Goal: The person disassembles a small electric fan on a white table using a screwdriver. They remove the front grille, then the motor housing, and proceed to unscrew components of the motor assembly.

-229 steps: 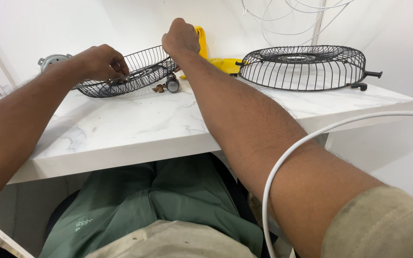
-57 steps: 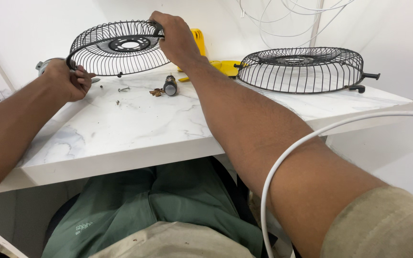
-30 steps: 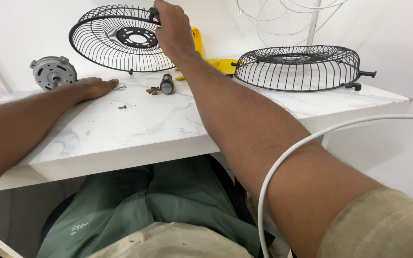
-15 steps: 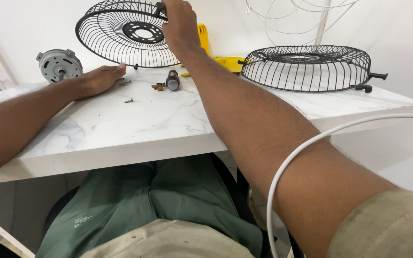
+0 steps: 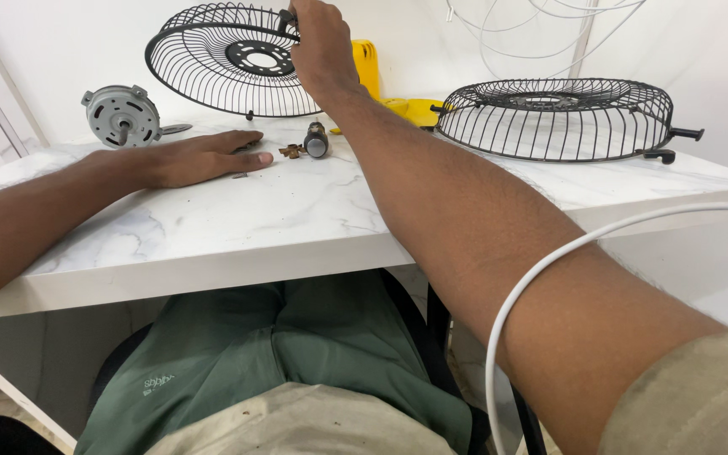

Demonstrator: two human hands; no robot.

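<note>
— Where was the black wire fan guard with the round centre plate (image 5: pixel 229 59) at that moment?

— Up on its edge at the back of the white marble-patterned table (image 5: pixel 297 219), tilted toward the wall, its rim touching the tabletop. The right hand (image 5: pixel 323 46) was closed around the top of its rim, holding it upright.

— And the left hand (image 5: pixel 200 157)?

— Flat on the table, palm down, fingers spread and gripping nothing. Its fingertips lay just beside a few small brownish screws or fittings (image 5: pixel 290 152) and a short black cylindrical knob (image 5: pixel 317 140).

— So how far along did the work look?

— By my judgement, somewhere in the middle. The fan lay in parts: the grey round metal motor with its shaft (image 5: pixel 121 115) sat bare near the wall on the left, well apart from the guard, and a second black domed wire guard (image 5: pixel 562 118) lay face down on the right. A yellow plastic piece (image 5: pixel 398 97) showed behind the right arm. Nothing was joined to anything else, and the loose fasteners were unused on the table.

— Any blades?

— None that could be seen.
</note>
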